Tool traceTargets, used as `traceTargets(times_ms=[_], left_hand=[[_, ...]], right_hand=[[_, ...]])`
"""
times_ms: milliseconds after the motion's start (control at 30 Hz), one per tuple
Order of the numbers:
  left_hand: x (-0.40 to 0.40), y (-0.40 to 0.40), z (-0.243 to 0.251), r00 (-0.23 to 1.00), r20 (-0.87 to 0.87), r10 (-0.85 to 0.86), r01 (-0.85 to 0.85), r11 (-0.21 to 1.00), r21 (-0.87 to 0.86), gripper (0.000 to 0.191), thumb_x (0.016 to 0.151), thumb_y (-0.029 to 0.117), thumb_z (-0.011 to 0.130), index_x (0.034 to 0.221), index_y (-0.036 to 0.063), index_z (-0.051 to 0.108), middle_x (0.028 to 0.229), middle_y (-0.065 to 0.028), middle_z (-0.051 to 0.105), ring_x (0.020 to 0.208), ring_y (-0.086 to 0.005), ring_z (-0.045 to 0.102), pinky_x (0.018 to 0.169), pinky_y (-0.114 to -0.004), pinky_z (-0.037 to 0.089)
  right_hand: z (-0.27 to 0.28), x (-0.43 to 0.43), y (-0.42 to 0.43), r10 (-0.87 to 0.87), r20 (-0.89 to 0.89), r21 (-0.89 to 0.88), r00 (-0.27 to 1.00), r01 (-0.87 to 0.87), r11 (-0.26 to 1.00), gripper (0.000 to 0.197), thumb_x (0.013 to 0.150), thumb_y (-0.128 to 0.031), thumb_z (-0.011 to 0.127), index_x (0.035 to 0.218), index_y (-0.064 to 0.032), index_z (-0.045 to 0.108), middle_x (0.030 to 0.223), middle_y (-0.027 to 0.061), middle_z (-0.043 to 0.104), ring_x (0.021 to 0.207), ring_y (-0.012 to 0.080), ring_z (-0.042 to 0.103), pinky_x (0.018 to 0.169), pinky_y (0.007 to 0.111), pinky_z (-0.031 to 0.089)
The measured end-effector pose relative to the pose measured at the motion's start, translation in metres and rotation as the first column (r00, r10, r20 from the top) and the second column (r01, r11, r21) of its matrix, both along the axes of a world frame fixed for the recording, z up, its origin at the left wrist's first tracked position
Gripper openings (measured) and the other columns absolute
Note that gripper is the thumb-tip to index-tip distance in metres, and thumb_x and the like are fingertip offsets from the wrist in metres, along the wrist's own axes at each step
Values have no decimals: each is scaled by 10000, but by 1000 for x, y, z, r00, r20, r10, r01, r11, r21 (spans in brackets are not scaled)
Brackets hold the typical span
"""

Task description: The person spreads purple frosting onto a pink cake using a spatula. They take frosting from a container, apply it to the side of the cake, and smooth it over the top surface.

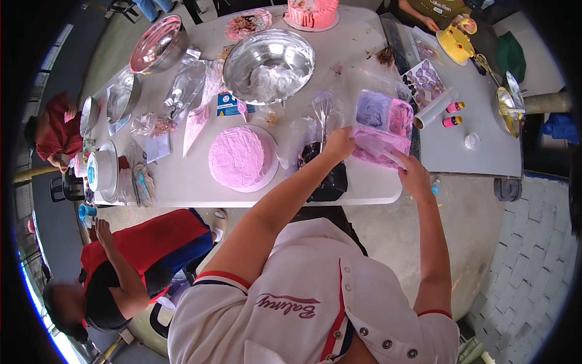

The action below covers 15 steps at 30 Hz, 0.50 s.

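My right hand (pixel 413 175) grips the handle of a spatula (pixel 375 145), whose blade lies in the pink section of a divided plastic container (pixel 384 116). That container holds purple and pink frosting in separate compartments. My left hand (pixel 340 144) is at the container's left edge, its fingers closed on the rim. To the left, a round cake with pink frosting (pixel 239 157) sits on a white round board (pixel 271 152). A wire whisk (pixel 323 109) stands between them, by a black object (pixel 328 179) partly hidden under my left forearm.
A large steel bowl (pixel 269 67) with white frosting is behind the cake. Filled piping bags (pixel 198 125) lie left of it. Small pink bottles (pixel 452 121) and a clear roll (pixel 435 108) are on the right table. Other people work at left and at top right.
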<state>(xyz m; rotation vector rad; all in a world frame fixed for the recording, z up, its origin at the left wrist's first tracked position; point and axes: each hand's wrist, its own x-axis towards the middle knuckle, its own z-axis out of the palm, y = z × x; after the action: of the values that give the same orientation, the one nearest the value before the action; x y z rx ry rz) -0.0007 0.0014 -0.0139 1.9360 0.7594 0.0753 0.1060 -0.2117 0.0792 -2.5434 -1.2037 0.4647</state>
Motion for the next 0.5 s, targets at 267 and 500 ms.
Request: traceTargets(times_ms=[267, 500], left_hand=[[3, -1, 12, 997, 59, 57, -41, 968, -249, 433, 779, 27, 510, 1206, -43, 507, 705, -222, 634, 507, -259, 638, 456, -343, 535], [7, -5, 14, 993, 93, 69, -33, 937, -349, 479, 793, -4, 499, 1267, -52, 446, 675, -201, 624, 508, -247, 639, 435, -346, 549]], right_hand=[[8, 1, -23, -200, 56, -86, 978, 204, 975, 227, 880, -218, 535, 1075, -248, 648, 871, 95, 595, 794, 319, 606, 686, 433, 484], [-29, -43, -57, -429, 77, 162, 900, 414, 896, 249, 870, -196, 557, 1095, -261, 639, 812, 95, 593, 745, 330, 601, 630, 442, 482]])
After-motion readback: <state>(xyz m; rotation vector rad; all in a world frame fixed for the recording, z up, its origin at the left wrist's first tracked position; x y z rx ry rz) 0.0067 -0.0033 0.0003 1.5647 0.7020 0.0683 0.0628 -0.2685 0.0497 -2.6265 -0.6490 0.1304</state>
